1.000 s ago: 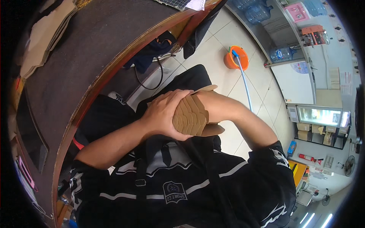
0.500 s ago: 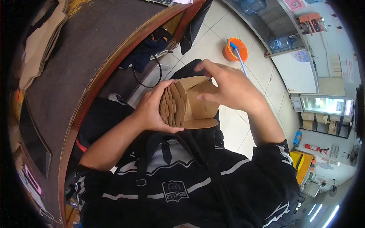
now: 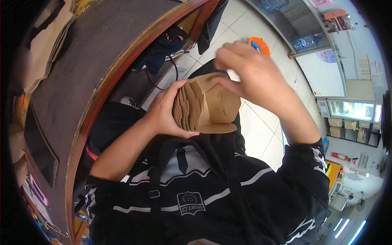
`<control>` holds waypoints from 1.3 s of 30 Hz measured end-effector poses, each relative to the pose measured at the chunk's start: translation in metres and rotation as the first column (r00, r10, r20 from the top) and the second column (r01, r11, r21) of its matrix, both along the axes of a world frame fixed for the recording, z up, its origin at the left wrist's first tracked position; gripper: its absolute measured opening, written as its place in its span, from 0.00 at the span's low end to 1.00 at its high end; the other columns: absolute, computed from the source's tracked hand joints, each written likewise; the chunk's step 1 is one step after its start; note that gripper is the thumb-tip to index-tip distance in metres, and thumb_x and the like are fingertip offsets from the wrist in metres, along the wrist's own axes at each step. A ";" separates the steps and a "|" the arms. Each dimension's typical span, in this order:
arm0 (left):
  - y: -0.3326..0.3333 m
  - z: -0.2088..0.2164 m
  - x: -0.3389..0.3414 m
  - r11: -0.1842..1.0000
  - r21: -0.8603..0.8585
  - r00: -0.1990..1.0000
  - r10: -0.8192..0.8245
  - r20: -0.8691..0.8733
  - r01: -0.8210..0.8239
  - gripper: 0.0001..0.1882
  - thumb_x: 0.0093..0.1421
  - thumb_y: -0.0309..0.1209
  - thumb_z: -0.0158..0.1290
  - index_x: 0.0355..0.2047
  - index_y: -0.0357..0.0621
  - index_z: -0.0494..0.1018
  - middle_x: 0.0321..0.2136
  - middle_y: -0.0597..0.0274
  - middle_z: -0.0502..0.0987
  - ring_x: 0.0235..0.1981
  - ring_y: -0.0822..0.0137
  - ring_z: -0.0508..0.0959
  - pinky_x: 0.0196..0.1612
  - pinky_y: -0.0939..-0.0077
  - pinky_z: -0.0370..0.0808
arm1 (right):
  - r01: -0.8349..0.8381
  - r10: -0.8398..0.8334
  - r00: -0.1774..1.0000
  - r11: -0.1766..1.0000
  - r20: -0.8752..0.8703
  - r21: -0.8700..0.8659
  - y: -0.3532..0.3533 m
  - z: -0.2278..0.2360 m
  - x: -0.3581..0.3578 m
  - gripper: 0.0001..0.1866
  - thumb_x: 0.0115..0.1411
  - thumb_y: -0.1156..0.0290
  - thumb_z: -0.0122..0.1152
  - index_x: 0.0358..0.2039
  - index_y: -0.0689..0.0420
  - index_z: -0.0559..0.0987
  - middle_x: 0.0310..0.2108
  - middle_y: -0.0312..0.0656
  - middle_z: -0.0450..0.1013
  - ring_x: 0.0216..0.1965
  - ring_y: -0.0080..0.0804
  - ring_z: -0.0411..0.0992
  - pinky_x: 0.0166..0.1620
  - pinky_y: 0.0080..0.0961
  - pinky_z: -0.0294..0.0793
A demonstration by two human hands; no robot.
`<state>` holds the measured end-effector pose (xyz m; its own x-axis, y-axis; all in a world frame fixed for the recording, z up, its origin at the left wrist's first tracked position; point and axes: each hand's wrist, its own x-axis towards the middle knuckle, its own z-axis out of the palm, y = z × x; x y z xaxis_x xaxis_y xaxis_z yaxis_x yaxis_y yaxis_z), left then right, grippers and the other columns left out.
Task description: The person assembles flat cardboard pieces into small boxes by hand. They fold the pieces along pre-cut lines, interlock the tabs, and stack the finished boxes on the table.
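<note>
Gripping brown cardboard stack (image 3: 196,108), left hand (image 3: 165,110) and right hand (image 3: 249,75).

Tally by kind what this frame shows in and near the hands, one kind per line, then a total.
Hands: 2, left hand and right hand
Stack of brown cardboard pieces: 1, held in both hands
Orange bucket on the floor: 1
Dark round table: 1
Total: 5
</note>
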<state>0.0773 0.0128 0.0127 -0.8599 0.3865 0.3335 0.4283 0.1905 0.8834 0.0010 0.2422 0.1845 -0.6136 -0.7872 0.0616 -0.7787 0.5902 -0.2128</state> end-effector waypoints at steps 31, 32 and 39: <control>0.007 -0.006 -0.004 0.998 0.015 0.994 -0.062 0.087 0.061 0.65 0.32 0.47 0.83 0.67 0.39 0.59 0.58 0.47 0.74 0.59 0.54 0.76 0.65 0.61 0.72 | -0.300 0.088 0.899 0.837 0.428 0.458 0.001 -0.038 0.023 0.27 0.64 0.64 0.62 0.59 0.67 0.72 0.34 0.55 0.83 0.39 0.51 0.84 0.41 0.42 0.82; 0.010 -0.016 -0.006 0.995 0.070 0.991 -0.079 0.108 0.071 0.65 0.33 0.47 0.83 0.68 0.39 0.58 0.58 0.46 0.73 0.60 0.53 0.75 0.65 0.60 0.71 | -0.366 0.129 0.855 0.836 0.502 0.409 0.005 -0.021 0.011 0.26 0.65 0.62 0.63 0.57 0.66 0.73 0.34 0.55 0.82 0.38 0.51 0.83 0.41 0.42 0.81; 0.004 0.008 -0.016 0.998 -0.035 0.992 -0.052 0.112 0.056 0.64 0.39 0.51 0.80 0.68 0.40 0.55 0.58 0.40 0.72 0.60 0.42 0.74 0.64 0.54 0.70 | -0.052 0.066 0.928 0.998 0.366 -0.046 -0.021 0.092 -0.076 0.24 0.65 0.71 0.69 0.60 0.59 0.76 0.28 0.35 0.75 0.30 0.23 0.76 0.37 0.25 0.75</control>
<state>0.0611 0.0163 0.0203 -0.8682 0.4441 0.2213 0.3384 0.2038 0.9187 -0.0746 0.2215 0.2764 -0.5508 -0.8242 -0.1312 -0.6752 0.5325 -0.5103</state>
